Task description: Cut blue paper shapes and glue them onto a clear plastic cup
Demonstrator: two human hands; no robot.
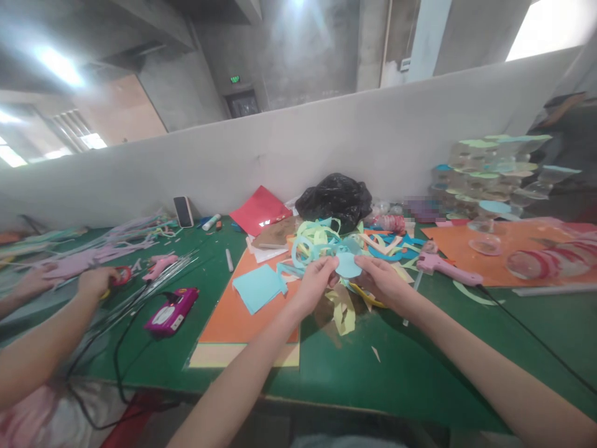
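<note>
A light-blue paper disc (pixel 347 265) is pinched between both hands above the table. My left hand (pixel 321 280) grips its left edge, and my right hand (pixel 379 278) grips the right edge. Behind and under the disc lies a heap of curled green and blue paper strips (pixel 317 239). A yellow paper scrap (pixel 344 311) hangs at the near side of the heap. Yellow scissor handles (pixel 370 297) show partly below my right hand. Left of my left hand, light-blue paper sheets (pixel 259 288) rest on orange card (pixel 224 326).
A black plastic bag (pixel 336 198) sits behind the heap. A pink glue gun (pixel 448 266) with a cord lies at right, near stacked clear cups (pixel 494 168) and a red-striped bottle (pixel 550 261). At left are a purple box (pixel 172 312), another glue gun (pixel 160 266) and a co-worker's hands (pixel 96 281) with scissors.
</note>
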